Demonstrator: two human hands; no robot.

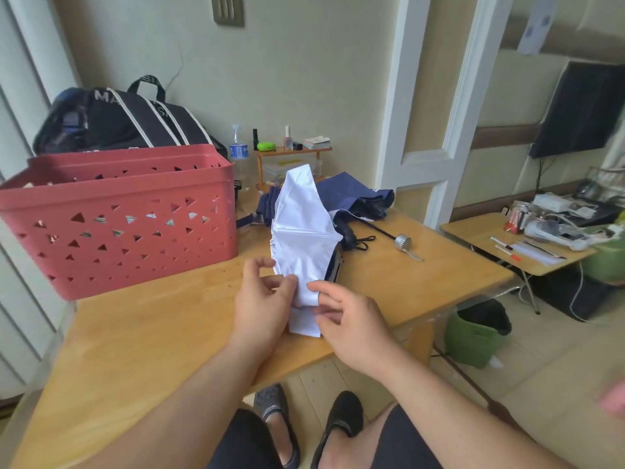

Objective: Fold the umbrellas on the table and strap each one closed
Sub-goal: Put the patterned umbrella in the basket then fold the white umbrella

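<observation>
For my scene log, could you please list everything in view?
white umbrella: one, white canopy, mid-table, half folded
navy umbrella: one, dark blue, behind the white one
basket: one, red, table's left
wooden table: one, tan
duffel bag: one, black, behind basket
water bottle: one, clear, by the wall
small shelf: one, wooden, holding toiletries
bin: one, green, floor right
side table: one, cluttered, right
shoes: two, black, below
hands: left hand and right hand pinch the white canopy

Basket (118, 211) contents hidden; pink blur (614, 399) cut off right.
</observation>
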